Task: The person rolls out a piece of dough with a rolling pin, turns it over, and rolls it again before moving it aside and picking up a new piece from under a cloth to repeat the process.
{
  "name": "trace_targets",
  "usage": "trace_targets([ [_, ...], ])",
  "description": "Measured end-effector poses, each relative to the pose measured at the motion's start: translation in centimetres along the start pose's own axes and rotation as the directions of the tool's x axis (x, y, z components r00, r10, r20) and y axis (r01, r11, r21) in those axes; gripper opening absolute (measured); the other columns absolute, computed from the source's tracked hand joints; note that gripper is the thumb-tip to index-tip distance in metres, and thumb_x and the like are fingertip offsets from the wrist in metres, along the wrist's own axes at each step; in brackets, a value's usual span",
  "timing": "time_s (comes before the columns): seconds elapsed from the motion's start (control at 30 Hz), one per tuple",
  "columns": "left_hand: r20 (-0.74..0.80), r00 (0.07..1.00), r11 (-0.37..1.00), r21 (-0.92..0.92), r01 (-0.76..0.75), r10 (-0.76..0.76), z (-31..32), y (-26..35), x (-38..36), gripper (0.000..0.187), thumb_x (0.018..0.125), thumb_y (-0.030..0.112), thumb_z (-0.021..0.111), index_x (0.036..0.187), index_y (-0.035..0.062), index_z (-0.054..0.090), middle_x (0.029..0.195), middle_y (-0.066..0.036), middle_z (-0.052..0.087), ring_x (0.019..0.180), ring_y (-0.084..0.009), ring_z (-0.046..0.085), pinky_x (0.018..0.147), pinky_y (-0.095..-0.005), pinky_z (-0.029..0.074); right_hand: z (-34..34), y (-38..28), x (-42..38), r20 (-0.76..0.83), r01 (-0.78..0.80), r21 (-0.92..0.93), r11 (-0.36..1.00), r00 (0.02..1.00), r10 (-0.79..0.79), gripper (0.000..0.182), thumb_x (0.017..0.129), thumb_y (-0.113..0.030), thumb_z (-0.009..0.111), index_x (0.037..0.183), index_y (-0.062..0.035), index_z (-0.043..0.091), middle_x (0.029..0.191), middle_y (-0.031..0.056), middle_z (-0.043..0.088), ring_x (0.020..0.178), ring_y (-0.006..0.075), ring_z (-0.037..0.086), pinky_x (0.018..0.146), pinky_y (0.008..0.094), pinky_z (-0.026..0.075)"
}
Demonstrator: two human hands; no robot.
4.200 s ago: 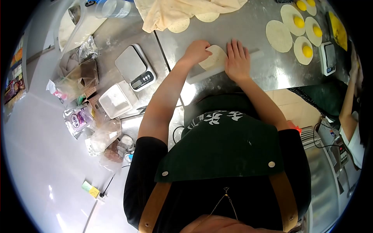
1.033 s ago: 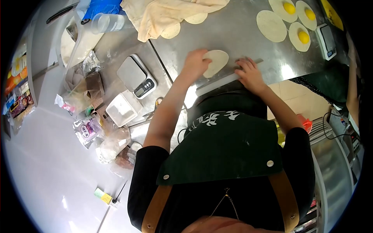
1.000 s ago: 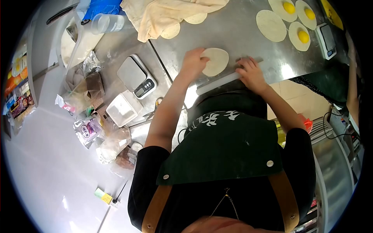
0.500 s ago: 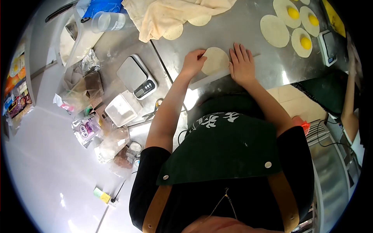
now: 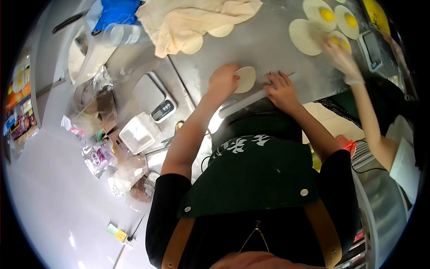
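My left hand (image 5: pixel 222 82) is closed on the left edge of a small pale dough round (image 5: pixel 245 80), which looks narrow and partly lifted from the steel table. My right hand (image 5: pixel 283 93) lies over the right part of a pale rolling pin (image 5: pixel 244 104), fingers bent across it. The pin lies slantwise at the table's near edge, just below the dough round. Part of the dough is hidden behind my left fingers.
At right, a co-worker's gloved hand (image 5: pixel 341 58) is over dough rounds topped with yolks, beside a plain round (image 5: pixel 305 36). A cloth (image 5: pixel 201 27) covers more rounds. Scales (image 5: pixel 154 96) and a white tub (image 5: pixel 138 133) stand left; another scale (image 5: pixel 371 50) stands right.
My left hand has turned and drawn the dough round's edge up. My right fingers have bent over the pin. A co-worker's gloved hand has reached in to the yolk-topped rounds.
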State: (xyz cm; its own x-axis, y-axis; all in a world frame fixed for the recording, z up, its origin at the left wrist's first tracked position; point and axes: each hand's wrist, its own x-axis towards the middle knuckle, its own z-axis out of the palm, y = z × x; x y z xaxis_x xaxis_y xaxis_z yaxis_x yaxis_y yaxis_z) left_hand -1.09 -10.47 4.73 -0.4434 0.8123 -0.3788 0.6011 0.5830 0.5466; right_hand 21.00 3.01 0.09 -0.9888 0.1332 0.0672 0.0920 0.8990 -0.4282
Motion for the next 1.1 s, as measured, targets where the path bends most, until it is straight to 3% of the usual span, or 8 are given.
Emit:
trace_targets([
  [0.07, -0.004, 1.000, 0.953, -0.301, 0.008, -0.010, -1.4, -0.3, -0.7, 0.034, 0.079, 0.010, 0.064, 0.113, 0.0053, 0.064, 0.098, -0.020, 0.068, 0.093, -0.0369, 0.064, 0.081, -0.0411, 0.050, -1.4, 0.3, -0.1, 0.048, -0.005, 0.027, 1.000, 0.999, 0.004, 0.035, 0.066, -0.020, 0.079, 0.097, -0.0100, 0.065, 0.122, 0.0096, 0.056, 0.124, 0.0286, 0.048, 0.111, 0.0485, 0.032],
  [0.27, 0.115, 0.984, 0.982, -0.114, 0.150, -0.137, 1.2, -4.0, 0.1, 0.033, 0.080, 0.009, 0.063, 0.112, 0.0059, 0.064, 0.102, -0.020, 0.067, 0.099, -0.0386, 0.062, 0.085, -0.0456, 0.049, -2.5, 0.1, 3.5, -0.015, 0.064, 0.019, 0.998, 0.998, -0.064, 0.034, 0.067, -0.023, 0.079, 0.093, -0.0085, 0.065, 0.114, 0.0085, 0.057, 0.118, 0.0277, 0.051, 0.110, 0.0482, 0.032],
  [0.37, 0.076, 0.995, 0.983, -0.168, 0.078, -0.066, 1.4, -4.6, 0.2, 0.035, 0.080, 0.010, 0.063, 0.115, 0.0050, 0.064, 0.102, -0.020, 0.067, 0.098, -0.0379, 0.063, 0.084, -0.0442, 0.050, -0.8, 0.4, 5.4, 0.050, 0.014, 0.081, 0.997, 0.999, -0.019, 0.036, 0.072, -0.029, 0.075, 0.099, -0.0072, 0.063, 0.121, 0.0110, 0.056, 0.124, 0.0295, 0.047, 0.112, 0.0482, 0.030],
  [0.5, 0.094, 0.994, 0.948, -0.308, 0.084, -0.058, 1.4, -5.0, 0.4, 0.036, 0.080, 0.010, 0.063, 0.115, 0.0000, 0.064, 0.094, -0.017, 0.068, 0.083, -0.0258, 0.065, 0.076, -0.0338, 0.050, 2.8, -0.9, 6.6, -0.134, -0.221, -0.103, 0.970, 0.969, 0.207, 0.045, 0.084, -0.031, 0.062, 0.121, -0.0055, 0.056, 0.139, 0.0166, 0.045, 0.135, 0.0318, 0.037, 0.113, 0.0503, 0.025],
  [0.6, 0.092, 0.990, 0.853, -0.503, 0.139, -0.107, 1.8, -5.4, 0.9, 0.030, 0.080, 0.011, 0.064, 0.109, 0.0037, 0.067, 0.097, -0.018, 0.069, 0.088, -0.0355, 0.066, 0.078, -0.0388, 0.051, 3.6, -1.1, 6.0, -0.096, -0.299, -0.173, 0.938, 0.953, 0.287, 0.052, 0.089, -0.029, 0.054, 0.134, -0.0048, 0.048, 0.149, 0.0186, 0.036, 0.140, 0.0325, 0.031, 0.114, 0.0517, 0.022],
  [0.8, 0.260, 0.963, 0.970, -0.205, 0.129, -0.074, -0.1, -4.0, 3.2, 0.029, 0.078, 0.018, 0.068, 0.105, 0.0054, 0.067, 0.096, -0.017, 0.070, 0.089, -0.0324, 0.066, 0.077, -0.0400, 0.051, 2.8, -1.0, 10.9, -0.136, -0.352, -0.160, 0.922, 0.933, 0.333, 0.056, 0.089, -0.033, 0.054, 0.137, -0.0049, 0.047, 0.151, 0.0173, 0.034, 0.141, 0.0320, 0.031, 0.115, 0.0518, 0.022],
  [1.03, 0.026, 0.999, 0.986, 0.164, -0.039, 0.035, -0.2, 0.3, -0.8, 0.024, 0.078, 0.013, 0.067, 0.099, 0.0034, 0.066, 0.093, -0.019, 0.068, 0.088, -0.0383, 0.064, 0.077, -0.0458, 0.050, 1.9, -0.3, -0.1, -0.044, -0.048, -0.002, 0.999, 0.998, 0.047, 0.053, 0.074, -0.025, 0.073, 0.121, -0.0072, 0.058, 0.139, 0.0142, 0.047, 0.134, 0.0312, 0.040, 0.114, 0.0502, 0.026],
  [1.1, 0.029, 1.000, 1.000, -0.009, -0.009, 0.010, -1.2, 0.6, -1.5, 0.022, 0.079, 0.012, 0.067, 0.098, 0.0025, 0.064, 0.096, -0.019, 0.067, 0.092, -0.0390, 0.063, 0.079, -0.0462, 0.050, 1.8, 0.2, -1.9, -0.010, 0.005, 0.003, 1.000, 1.000, -0.005, 0.047, 0.070, -0.021, 0.076, 0.112, -0.0083, 0.061, 0.132, 0.0128, 0.051, 0.129, 0.0304, 0.044, 0.113, 0.0497, 0.028],
])
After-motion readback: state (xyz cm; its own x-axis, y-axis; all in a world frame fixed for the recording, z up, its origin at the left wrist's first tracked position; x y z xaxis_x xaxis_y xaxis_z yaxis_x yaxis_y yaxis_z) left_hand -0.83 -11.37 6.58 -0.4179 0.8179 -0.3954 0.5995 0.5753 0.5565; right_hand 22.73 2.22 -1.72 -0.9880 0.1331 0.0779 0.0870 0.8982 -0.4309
